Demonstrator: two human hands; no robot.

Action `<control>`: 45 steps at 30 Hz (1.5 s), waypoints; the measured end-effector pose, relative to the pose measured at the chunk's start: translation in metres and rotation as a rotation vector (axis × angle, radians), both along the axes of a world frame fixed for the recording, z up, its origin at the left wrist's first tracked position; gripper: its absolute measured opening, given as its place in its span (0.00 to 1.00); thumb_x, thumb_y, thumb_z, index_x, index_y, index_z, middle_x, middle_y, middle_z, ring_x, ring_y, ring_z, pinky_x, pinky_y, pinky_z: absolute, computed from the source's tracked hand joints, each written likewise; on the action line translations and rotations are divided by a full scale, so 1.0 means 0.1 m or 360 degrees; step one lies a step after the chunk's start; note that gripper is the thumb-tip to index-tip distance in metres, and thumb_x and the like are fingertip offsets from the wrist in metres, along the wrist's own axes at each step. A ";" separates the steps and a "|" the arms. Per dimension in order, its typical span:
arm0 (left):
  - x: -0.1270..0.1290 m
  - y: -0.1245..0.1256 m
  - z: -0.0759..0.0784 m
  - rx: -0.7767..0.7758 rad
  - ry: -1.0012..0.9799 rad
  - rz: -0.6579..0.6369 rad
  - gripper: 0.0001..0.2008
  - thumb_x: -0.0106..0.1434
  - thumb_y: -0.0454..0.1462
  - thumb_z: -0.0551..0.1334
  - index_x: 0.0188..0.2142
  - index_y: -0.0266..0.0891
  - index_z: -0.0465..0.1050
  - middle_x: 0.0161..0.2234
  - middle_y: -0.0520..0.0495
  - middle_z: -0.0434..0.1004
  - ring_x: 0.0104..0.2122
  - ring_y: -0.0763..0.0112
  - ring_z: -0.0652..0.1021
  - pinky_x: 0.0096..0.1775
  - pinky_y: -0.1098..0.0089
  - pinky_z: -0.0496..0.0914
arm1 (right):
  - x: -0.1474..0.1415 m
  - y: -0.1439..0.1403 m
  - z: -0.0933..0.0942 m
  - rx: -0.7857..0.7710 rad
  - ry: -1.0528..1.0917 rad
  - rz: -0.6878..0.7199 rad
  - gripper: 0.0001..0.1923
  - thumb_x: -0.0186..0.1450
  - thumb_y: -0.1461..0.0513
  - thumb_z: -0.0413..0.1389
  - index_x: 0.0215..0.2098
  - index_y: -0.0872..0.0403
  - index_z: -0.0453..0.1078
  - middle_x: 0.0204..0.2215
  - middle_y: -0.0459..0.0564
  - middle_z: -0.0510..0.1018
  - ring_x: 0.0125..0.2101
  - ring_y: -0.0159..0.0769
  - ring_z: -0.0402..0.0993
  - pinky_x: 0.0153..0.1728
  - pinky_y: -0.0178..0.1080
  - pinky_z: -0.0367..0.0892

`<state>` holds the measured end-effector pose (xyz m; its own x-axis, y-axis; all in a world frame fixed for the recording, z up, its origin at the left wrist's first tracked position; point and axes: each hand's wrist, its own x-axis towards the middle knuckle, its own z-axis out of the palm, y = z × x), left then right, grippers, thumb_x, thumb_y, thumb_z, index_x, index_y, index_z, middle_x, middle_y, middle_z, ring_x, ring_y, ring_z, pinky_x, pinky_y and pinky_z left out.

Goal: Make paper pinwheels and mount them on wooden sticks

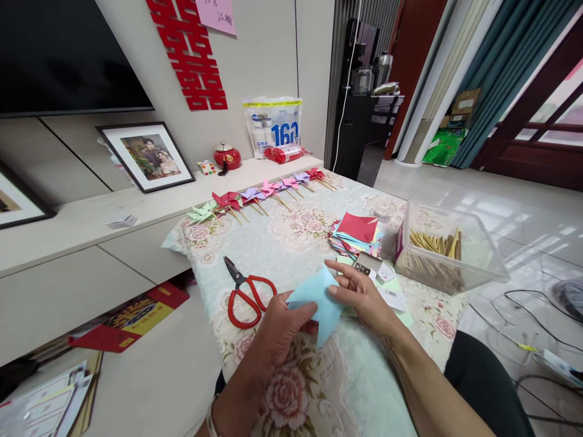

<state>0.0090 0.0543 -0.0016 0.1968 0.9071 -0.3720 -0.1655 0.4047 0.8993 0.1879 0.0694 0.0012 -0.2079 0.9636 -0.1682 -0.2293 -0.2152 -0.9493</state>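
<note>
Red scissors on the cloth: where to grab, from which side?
Take the scissors by the red loop handles, coming from the near side, likely with the left hand. They lie flat on the tablecloth, closed blades pointing away toward the pinwheels, loops nearest the person. Both hands hold the blue paper, so one must free up first.

on our table [291, 243]: scissors [246, 294] left of our held paper [321, 303], paper stack [357, 233] behind it, stick box [444, 249] right, pinwheels [259, 197] along the far edge.
</note>
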 end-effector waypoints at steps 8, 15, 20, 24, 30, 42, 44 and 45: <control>0.03 0.02 0.15 0.0149 0.0262 -0.0012 0.10 0.49 0.36 0.67 0.32 0.35 0.74 0.20 0.54 0.73 0.18 0.72 0.73 0.21 0.72 0.71 | 0.00 -0.01 -0.05 -0.0017 -0.0081 0.0093 0.46 0.54 0.52 0.70 0.65 0.56 0.59 0.27 0.43 0.77 0.29 0.37 0.75 0.33 0.38 0.67; 0.00 0.09 0.14 0.0262 0.0494 -0.0106 0.11 0.50 0.36 0.67 0.34 0.39 0.72 0.19 0.57 0.70 0.18 0.71 0.73 0.21 0.72 0.72 | -0.02 -0.04 -0.05 -0.0029 -0.0089 0.0126 0.54 0.52 0.55 0.71 0.69 0.54 0.50 0.27 0.42 0.76 0.29 0.39 0.76 0.34 0.40 0.69; 0.00 0.12 0.13 0.0263 0.0525 -0.0120 0.12 0.50 0.36 0.66 0.36 0.39 0.72 0.19 0.57 0.71 0.17 0.70 0.73 0.20 0.73 0.71 | -0.03 -0.03 -0.03 -0.0007 -0.0051 0.0051 0.54 0.49 0.57 0.72 0.68 0.55 0.53 0.32 0.45 0.79 0.30 0.37 0.75 0.33 0.38 0.69; -0.04 0.13 0.16 0.0261 0.0534 -0.0124 0.11 0.50 0.35 0.66 0.35 0.39 0.71 0.16 0.57 0.71 0.15 0.71 0.73 0.19 0.74 0.68 | -0.02 -0.01 -0.01 -0.0079 0.0036 -0.0018 0.58 0.49 0.56 0.73 0.70 0.55 0.50 0.29 0.44 0.79 0.26 0.36 0.75 0.29 0.37 0.66; -0.05 0.14 0.20 0.0218 0.0470 -0.0199 0.13 0.50 0.35 0.66 0.37 0.39 0.71 0.19 0.56 0.73 0.16 0.71 0.73 0.20 0.73 0.69 | -0.02 -0.04 0.00 -0.0124 0.0038 0.0023 0.60 0.51 0.56 0.72 0.72 0.54 0.44 0.28 0.45 0.80 0.25 0.38 0.76 0.30 0.38 0.67; -0.03 0.17 0.06 0.0301 0.0544 -0.0149 0.18 0.51 0.36 0.67 0.42 0.39 0.73 0.21 0.54 0.75 0.18 0.69 0.75 0.21 0.72 0.69 | -0.05 -0.03 -0.04 0.0047 -0.0216 -0.0024 0.52 0.51 0.63 0.67 0.70 0.52 0.51 0.28 0.40 0.74 0.25 0.33 0.70 0.27 0.35 0.64; -0.02 0.16 0.07 0.0244 0.0352 -0.0082 0.21 0.50 0.37 0.69 0.45 0.37 0.73 0.26 0.50 0.79 0.22 0.69 0.77 0.23 0.73 0.70 | -0.05 -0.03 -0.04 0.0036 -0.0166 -0.0073 0.52 0.52 0.63 0.67 0.70 0.53 0.49 0.28 0.41 0.75 0.25 0.33 0.70 0.27 0.35 0.65; -0.01 0.15 0.09 0.0203 0.0210 -0.0048 0.23 0.51 0.38 0.70 0.46 0.36 0.73 0.29 0.48 0.80 0.24 0.69 0.78 0.25 0.73 0.71 | -0.06 -0.03 -0.04 0.0027 -0.0132 -0.0113 0.53 0.52 0.63 0.67 0.71 0.54 0.48 0.28 0.41 0.75 0.25 0.33 0.70 0.27 0.35 0.65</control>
